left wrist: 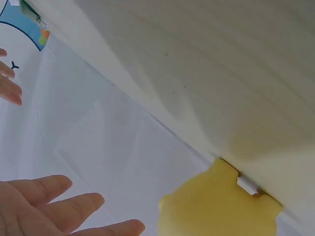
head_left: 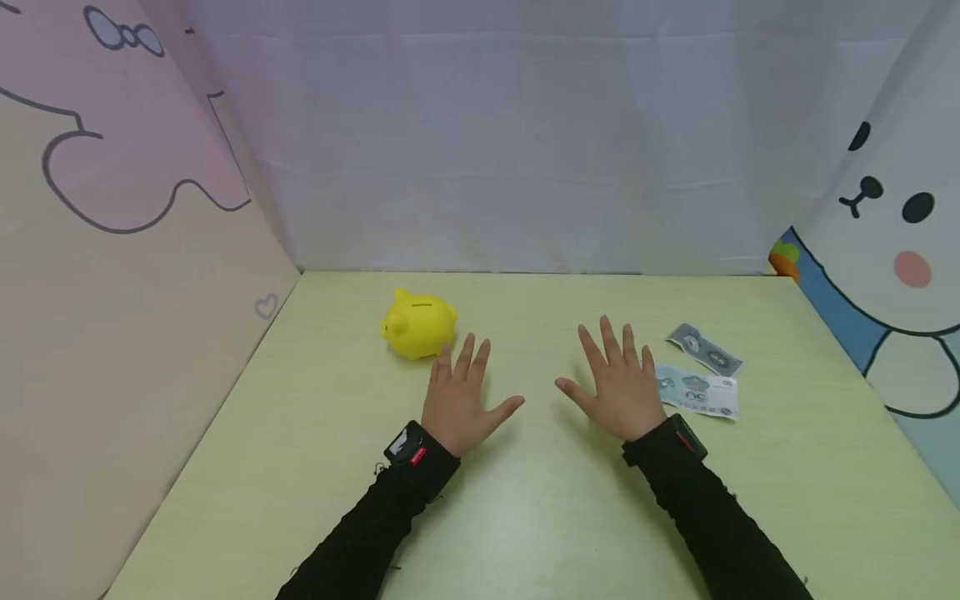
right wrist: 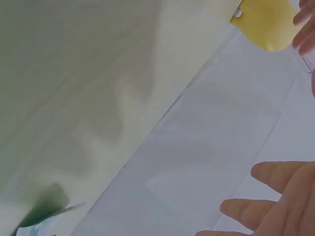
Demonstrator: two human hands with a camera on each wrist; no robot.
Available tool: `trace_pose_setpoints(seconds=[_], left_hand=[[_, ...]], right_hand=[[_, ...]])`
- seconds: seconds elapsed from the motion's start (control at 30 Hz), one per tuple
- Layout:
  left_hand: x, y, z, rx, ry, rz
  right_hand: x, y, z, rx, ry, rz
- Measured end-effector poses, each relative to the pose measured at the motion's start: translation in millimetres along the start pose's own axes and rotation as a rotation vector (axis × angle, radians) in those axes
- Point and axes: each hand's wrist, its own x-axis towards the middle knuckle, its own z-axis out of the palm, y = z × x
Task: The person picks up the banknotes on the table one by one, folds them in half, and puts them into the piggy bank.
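A yellow piggy bank (head_left: 420, 327) with a coin slot on its back stands toward the table's back left. My left hand (head_left: 459, 408) is spread palm down just in front of it, its fingertips overlapping the bank's lower edge in the head view. In the left wrist view the piggy bank (left wrist: 216, 206) is right of the outstretched fingers (left wrist: 74, 209). My right hand (head_left: 618, 387), also spread and holding nothing, hovers beside two banknotes. The nearer one is a pale blue-green banknote (head_left: 697, 392); a greyish banknote (head_left: 705, 348) lies behind it.
The pale wooden table (head_left: 525, 517) ends at a white cloth backdrop (head_left: 510, 150). Printed cartoon panels stand on both sides, a pink and beige panel (head_left: 135, 333) at left and a white bear panel (head_left: 885, 250) at right. Both wrists wear black bands.
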Motion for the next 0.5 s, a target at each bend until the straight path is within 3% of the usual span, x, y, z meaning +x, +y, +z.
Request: trace_pose_setpoints(seconds=[0.23, 0.5], left_hand=[[0.4, 12.1, -1.9, -0.107, -0.061, 0.022], [4.3, 27.7, -0.8, -0.228, -0.079, 0.063]], right_hand=[[-3, 18, -14.7, 0.066, 0.088, 0.028], [-17, 41, -33.2, 0.24, 0.162, 0.103]])
